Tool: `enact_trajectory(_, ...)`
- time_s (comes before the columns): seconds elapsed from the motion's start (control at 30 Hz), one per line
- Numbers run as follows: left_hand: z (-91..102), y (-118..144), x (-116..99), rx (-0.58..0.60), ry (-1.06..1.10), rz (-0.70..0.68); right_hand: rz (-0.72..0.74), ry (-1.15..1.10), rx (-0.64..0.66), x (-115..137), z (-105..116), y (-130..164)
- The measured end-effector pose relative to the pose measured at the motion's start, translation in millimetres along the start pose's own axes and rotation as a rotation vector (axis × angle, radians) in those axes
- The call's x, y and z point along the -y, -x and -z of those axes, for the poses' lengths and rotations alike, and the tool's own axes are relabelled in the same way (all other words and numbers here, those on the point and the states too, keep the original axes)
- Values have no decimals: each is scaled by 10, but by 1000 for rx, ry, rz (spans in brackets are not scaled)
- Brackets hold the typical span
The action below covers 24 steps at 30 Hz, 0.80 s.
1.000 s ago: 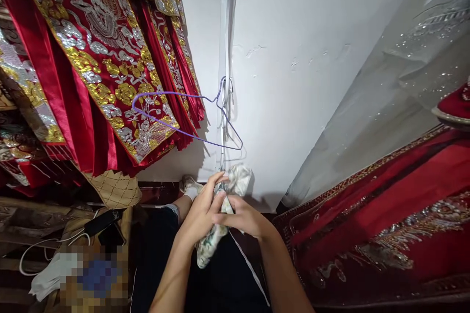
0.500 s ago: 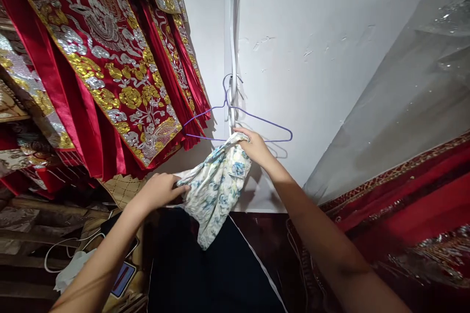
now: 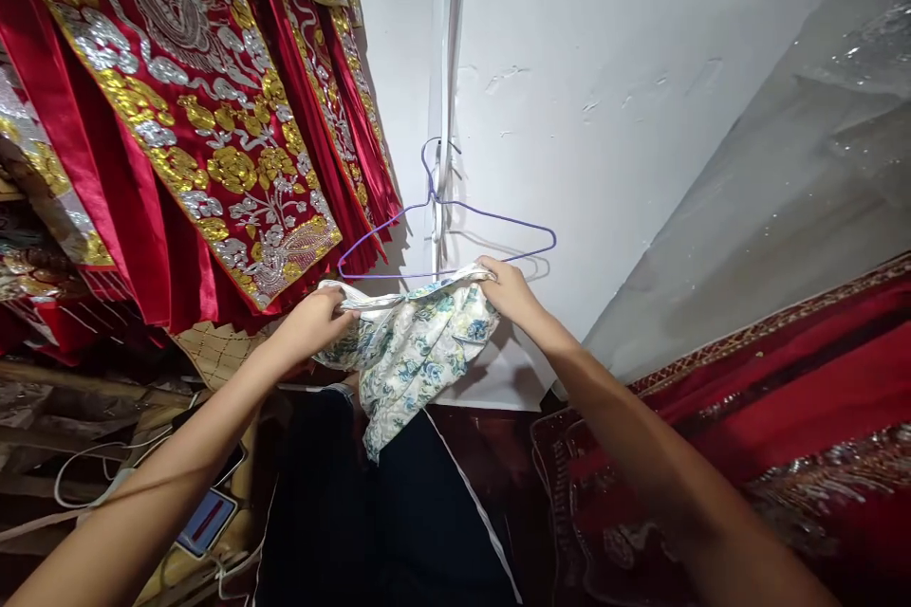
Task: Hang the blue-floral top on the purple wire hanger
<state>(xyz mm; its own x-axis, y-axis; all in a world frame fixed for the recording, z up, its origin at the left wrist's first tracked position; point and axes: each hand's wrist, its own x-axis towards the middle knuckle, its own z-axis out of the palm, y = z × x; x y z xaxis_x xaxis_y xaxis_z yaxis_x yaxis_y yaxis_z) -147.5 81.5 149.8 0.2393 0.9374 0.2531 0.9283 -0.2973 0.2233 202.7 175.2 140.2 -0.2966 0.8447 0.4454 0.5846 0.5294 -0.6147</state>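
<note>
A white floral garment (image 3: 427, 346) with blue, green and yellow print hangs between my two hands; its exact kind I cannot tell. My left hand (image 3: 318, 318) grips one end of its upper edge, fingers closed. At the other end of that edge, my right hand (image 3: 511, 289) is closed on the cloth. The upper edge runs nearly level between them, and the lower part droops to a point. Just above and behind it, a purple hanger (image 3: 491, 216) hangs by its hook from a white rail (image 3: 442, 66).
Red costumes with gold and silver embroidery (image 3: 234, 171) hang at the left. Clear plastic sheeting (image 3: 769, 171) covers red garments (image 3: 818, 379) at the right. A phone (image 3: 206, 522) with a white cable lies on a wooden seat at lower left. Behind the hanger is a white wall (image 3: 604, 47).
My hands have moved apart, the left one leftward and up. The garment's upper edge, slanted and bunched before, is now stretched out nearly level below the hanger. The view has shifted slightly.
</note>
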Motion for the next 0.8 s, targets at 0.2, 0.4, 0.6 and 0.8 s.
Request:
enact_trajectory(0.2, 219, -161, -91, -216, 90, 70, -19, 7, -15, 117, 214, 16)
enact_trajectory(0.4, 290, -558, -86, -196, 187, 123, -7, -39, -37, 262, 266, 68)
enact_trajectory(0.6, 146, -628, 76, -57, 155, 212, 7, 56, -114, 334, 249, 143)
enact_trajectory(0.8, 84, -705, 125, -4, 195, 180, 19, 48, -100, 338, 267, 165)
